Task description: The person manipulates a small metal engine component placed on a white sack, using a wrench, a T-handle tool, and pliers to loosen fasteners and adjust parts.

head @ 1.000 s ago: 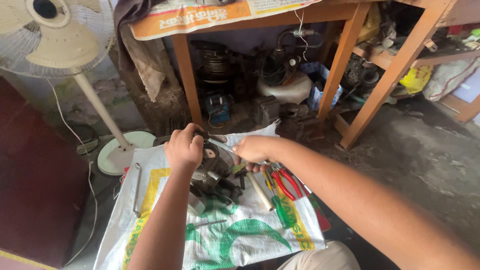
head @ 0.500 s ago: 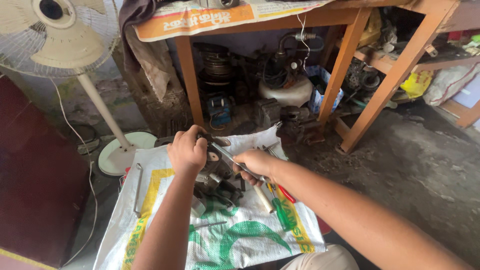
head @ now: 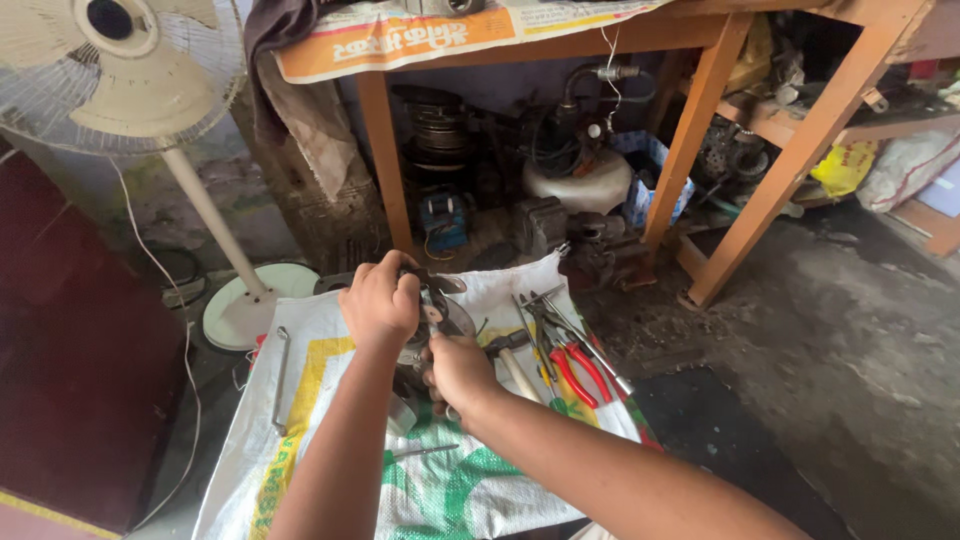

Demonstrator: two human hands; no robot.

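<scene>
Work mid-way: metal assembly (head: 440, 330) steadied in closed left hand (head: 380, 300), slim tool (head: 432, 312) clamped in right hand (head: 458, 368); pliers (head: 570, 360) and hammer (head: 510, 360) lie unused on sack (head: 330, 460).

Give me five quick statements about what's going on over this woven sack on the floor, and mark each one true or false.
1. Both hands are on a metal machine part above the woven sack. True: the left hand grips its top and the right hand holds a thin tool against it.
2. Red-handled pliers lie on the sack to the right of the hands. True.
3. The pedestal fan stands on the wooden table. False: it stands on the floor, to the left of the wooden table.
4. The left hand holds the hammer. False: the hammer lies on the sack.
5. The sack is plain black. False: it is white with green and yellow print.
</scene>
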